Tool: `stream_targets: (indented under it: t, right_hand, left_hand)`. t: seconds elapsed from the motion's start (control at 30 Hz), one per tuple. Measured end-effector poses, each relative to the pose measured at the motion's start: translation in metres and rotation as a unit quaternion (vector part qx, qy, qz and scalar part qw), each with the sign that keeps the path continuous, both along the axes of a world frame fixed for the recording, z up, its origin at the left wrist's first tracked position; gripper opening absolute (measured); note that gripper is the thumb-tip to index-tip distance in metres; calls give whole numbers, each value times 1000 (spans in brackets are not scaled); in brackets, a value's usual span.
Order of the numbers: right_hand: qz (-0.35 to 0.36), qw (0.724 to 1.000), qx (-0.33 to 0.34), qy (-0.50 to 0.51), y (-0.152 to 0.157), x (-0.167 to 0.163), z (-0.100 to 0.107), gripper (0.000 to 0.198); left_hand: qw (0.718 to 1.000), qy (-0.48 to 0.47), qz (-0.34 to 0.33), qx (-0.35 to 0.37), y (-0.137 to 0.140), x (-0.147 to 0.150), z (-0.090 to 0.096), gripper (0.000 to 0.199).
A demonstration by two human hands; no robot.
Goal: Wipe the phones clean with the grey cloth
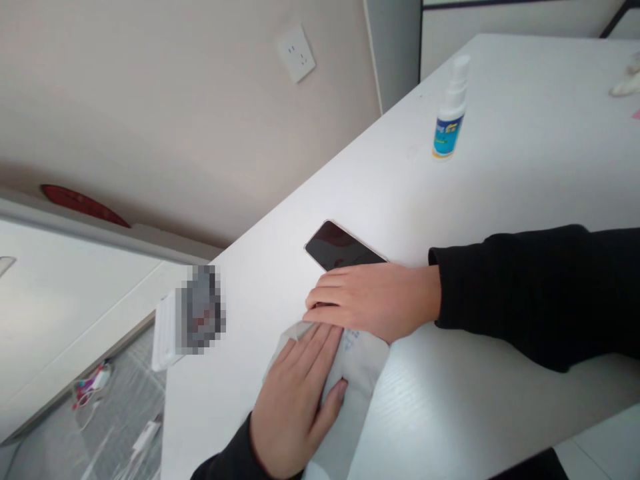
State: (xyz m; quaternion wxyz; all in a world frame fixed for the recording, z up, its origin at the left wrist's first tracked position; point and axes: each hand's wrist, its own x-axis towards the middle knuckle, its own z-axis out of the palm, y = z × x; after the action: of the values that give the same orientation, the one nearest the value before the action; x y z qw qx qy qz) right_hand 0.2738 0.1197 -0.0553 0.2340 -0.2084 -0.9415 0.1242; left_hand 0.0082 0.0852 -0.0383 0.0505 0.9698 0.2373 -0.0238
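Observation:
A grey-white cloth [357, 373] with faint printing is spread on the white table [500, 200]. My left hand [295, 393] lies flat on it, fingers stretched out and thumb apart. Above it, my right hand [363, 300] reaches in from the right, palm down, its fingers extended and lightly bent. It covers the lower part of a dark-screened smartphone [343, 245] and the cloth's upper edge; its thumb is hidden. The phone's far end shows beyond the hand, screen up. The left fingertips touch or nearly touch the right hand.
A small white spray bottle [450, 113] with a blue label stands toward the back. At the table's left edge are a pixelated object [203, 310] and a white item [164, 333]. A wall with a socket [299, 55] borders the table. Small items lie on the floor.

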Motion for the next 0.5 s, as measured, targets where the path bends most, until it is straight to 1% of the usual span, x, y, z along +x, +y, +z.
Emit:
stream_targets:
  t: [0.03, 0.1, 0.13, 0.17, 0.23, 0.33, 0.4, 0.5]
  right_hand:
    - [-2, 1000, 4, 9, -1, -1, -1, 51]
    - [-7, 999, 15, 28, -2, -2, -3, 85]
    - [-10, 999, 20, 35, -3, -3, -5, 95]
    - [-11, 999, 21, 45, -4, -4, -6, 98]
    - [-11, 997, 15, 72, -7, -6, -6, 91]
    - [-36, 994, 5, 107, -8, -5, -3, 62]
    - [-80, 990, 5, 119, -6, -2, 0, 45]
    - [-159, 975, -13, 157, 2, 4, 4, 34]
  left_hand:
    - [1000, -7, 29, -5, 3, -2, 0, 66]
    - [997, -18, 78, 0, 14, -2, -1, 61]
    - [995, -25, 101, 4, 20, -1, -2, 60]
    - [992, -33, 120, 3, 27, 2, -3, 60]
    - [986, -58, 157, 3, 42, 9, -5, 60]
    - [975, -105, 193, 0, 57, 19, -8, 56]
    - [969, -139, 203, -7, 63, 21, -10, 52]
    - [957, -189, 218, -23, 64, 17, -12, 48]
